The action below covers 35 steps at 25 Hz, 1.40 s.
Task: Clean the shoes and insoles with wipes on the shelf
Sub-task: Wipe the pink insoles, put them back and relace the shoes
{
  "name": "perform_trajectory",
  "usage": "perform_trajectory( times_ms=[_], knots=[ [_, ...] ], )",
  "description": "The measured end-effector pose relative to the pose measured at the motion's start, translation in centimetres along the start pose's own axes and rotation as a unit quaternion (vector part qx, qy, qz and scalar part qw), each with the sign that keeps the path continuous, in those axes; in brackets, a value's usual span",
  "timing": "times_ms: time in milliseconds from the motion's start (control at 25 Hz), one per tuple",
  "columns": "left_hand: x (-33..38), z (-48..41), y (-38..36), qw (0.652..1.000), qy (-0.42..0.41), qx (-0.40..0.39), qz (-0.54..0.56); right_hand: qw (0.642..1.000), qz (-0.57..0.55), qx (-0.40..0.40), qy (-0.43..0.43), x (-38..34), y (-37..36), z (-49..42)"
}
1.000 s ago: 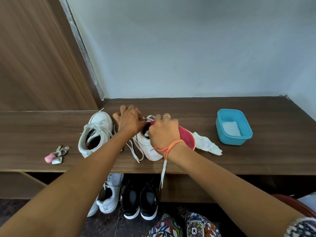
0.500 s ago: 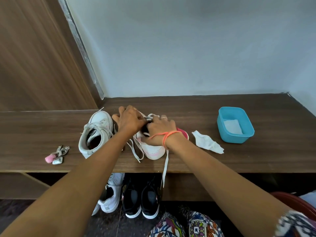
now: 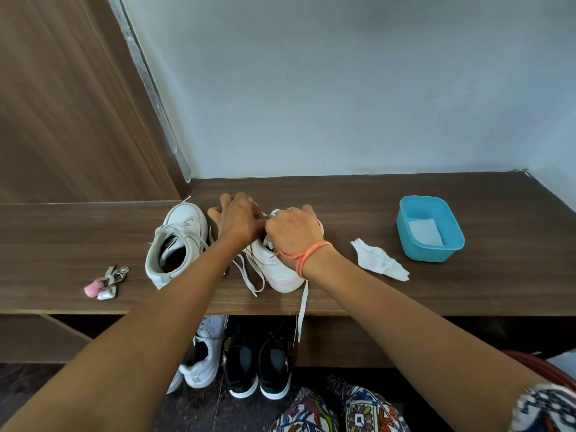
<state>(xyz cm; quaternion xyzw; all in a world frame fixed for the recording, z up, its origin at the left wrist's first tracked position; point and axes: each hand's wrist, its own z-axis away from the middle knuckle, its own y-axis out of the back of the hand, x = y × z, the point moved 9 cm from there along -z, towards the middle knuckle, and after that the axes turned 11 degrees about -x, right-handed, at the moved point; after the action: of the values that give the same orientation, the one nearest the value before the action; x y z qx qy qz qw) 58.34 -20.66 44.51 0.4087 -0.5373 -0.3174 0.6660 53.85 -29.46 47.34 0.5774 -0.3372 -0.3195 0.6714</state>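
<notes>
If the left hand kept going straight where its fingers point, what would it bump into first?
Probably the grey wall: past the left hand only bare shelf shows. Depth is hard to judge.

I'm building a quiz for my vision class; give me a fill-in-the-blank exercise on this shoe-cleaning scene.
The crumpled wipe lies between the pink-trimmed shoe and the ___ container.
The orange wristband is on the ___ wrist.
The keychain lies ___ of the other white shoe.
Below the shelf, beside a white sneaker, stands a ___ pair.
Missing: blue; right; left; black.
</notes>
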Motion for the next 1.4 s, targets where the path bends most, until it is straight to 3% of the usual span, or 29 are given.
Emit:
perform_trajectory(
  times_ms=[200,440,680,840,1000,1120,1400],
  knots=[
    [-0.3,-0.5,-0.2,0.999,-0.002,-0.032,0.029,1.000,0.007,-0.016,0.001,-1.0,-1.9,-1.7],
    [-1.1,-1.1,-0.9,0.997,0.025,-0.073,0.014,0.992,-0.092,-0.084,-0.010,0.6,-1.6,-1.9],
    [-0.7,-1.2,-0.6,0.999,0.000,-0.049,0.008,0.997,-0.064,0.007,0.042,1.4,-0.6,1.0],
    [-0.3,-1.2,-0.1,0.999,-0.033,-0.026,-0.011,0.998,-0.006,0.058,0.028,-0.2,0.0,0.4],
    [-0.7,-1.4,-0.3,1.000,-0.015,-0.022,-0.003,0.995,-0.081,-0.042,0.029,0.4,-1.9,-1.8],
    [-0.6,-1.3,-0.3,0.999,-0.013,-0.027,-0.020,0.993,-0.095,-0.066,0.026,0.3,-2.5,-3.1],
    [0.1,-1.0,-0.8,0.998,-0.013,-0.051,-0.028,0.969,-0.096,-0.227,0.019,0.6,-4.2,-3.2]
  ],
)
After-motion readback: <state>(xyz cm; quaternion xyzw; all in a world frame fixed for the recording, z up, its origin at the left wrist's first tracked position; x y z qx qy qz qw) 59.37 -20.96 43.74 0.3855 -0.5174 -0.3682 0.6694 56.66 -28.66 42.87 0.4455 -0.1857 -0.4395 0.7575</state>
